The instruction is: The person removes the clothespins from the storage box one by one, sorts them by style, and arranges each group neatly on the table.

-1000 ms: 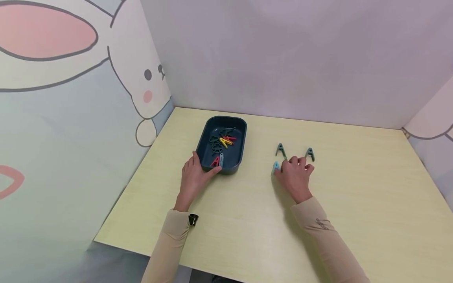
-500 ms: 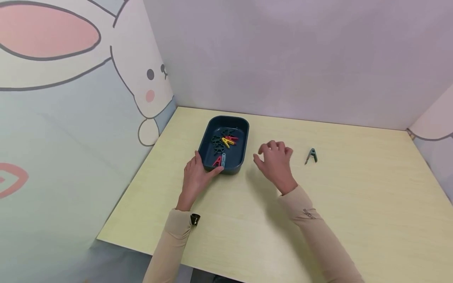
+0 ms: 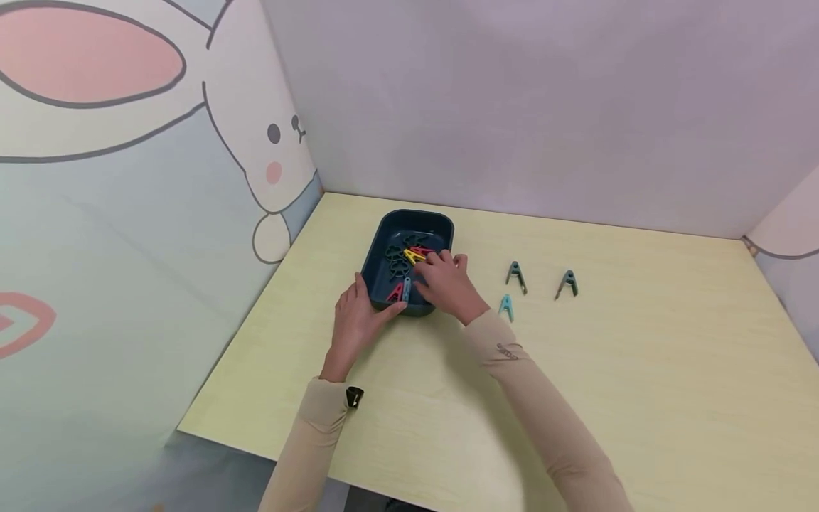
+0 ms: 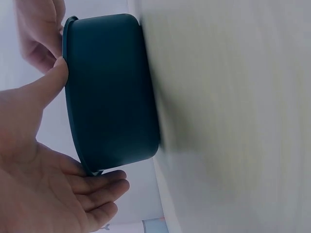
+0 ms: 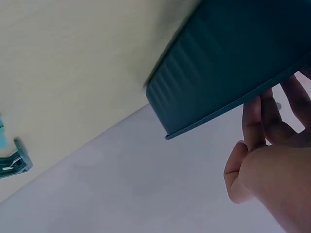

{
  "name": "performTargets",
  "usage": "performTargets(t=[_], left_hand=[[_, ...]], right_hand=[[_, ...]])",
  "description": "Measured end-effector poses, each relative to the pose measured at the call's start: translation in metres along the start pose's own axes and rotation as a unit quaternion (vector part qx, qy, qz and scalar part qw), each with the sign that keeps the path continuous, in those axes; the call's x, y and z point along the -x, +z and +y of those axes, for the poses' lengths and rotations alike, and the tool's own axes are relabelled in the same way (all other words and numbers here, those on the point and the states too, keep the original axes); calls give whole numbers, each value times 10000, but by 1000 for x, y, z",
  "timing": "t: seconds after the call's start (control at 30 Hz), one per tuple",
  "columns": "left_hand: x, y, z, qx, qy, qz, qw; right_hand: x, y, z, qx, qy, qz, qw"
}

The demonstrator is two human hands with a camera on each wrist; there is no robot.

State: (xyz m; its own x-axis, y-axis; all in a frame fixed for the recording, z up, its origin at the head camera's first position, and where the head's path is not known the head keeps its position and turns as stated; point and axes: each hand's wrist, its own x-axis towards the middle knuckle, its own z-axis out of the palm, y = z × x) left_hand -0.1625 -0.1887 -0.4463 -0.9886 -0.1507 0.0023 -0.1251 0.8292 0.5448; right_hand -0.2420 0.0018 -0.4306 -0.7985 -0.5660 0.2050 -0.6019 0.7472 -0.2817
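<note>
My left hand (image 3: 357, 318) grips the near left corner of a dark teal plastic bin (image 3: 416, 217), thumb on the near rim and fingers along the side. Over the bin's right rim reaches my right hand (image 3: 450, 284), thumb and forefinger apart, with fingertips close to a yellow clothespin (image 3: 412, 257). The bin's wall hides those fingertips in the right wrist view. A red clothespin (image 3: 394, 292) and a grey-blue clothespin (image 3: 406, 289) lie at the near end inside. Another red clothespin (image 3: 419, 250) lies beside the yellow one, near several dark green flower-shaped pieces (image 3: 399, 268).
To the right of the bin, two dark green clothespins (image 3: 515, 277) and a light blue clothespin (image 3: 506, 307) lie spaced apart on the pale wooden table (image 3: 640, 370). A plain wall (image 3: 544, 107) rises behind the table, and a wall with cartoon drawings stands at the left.
My right hand has moved left from beside the light blue clothespin, across the table, to inside the bin's right rim. The left hand stays on the bin.
</note>
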Motion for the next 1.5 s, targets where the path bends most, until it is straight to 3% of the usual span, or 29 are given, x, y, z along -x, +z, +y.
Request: performTargets(t=[0.27,0.47,0.77,1.27,1.5], left_hand=[[1,2,1,-27,29,-43,10000],[2,3,2,-1,21,-28,10000],[0,4,2,38,23,-42,10000],[-2,5,2,115,17,2,9999],[-3,6,2,75,-53,2,10000]], right_hand=[[-16,7,-10,255,203,-718,9969],[-19,10,-13,370,352,-965,9940],[-21,8,-11,564,433,-989,9926],[-13,1,-3,342,253,-1239,9914],[-9,3,2,167,63,-850,9962]])
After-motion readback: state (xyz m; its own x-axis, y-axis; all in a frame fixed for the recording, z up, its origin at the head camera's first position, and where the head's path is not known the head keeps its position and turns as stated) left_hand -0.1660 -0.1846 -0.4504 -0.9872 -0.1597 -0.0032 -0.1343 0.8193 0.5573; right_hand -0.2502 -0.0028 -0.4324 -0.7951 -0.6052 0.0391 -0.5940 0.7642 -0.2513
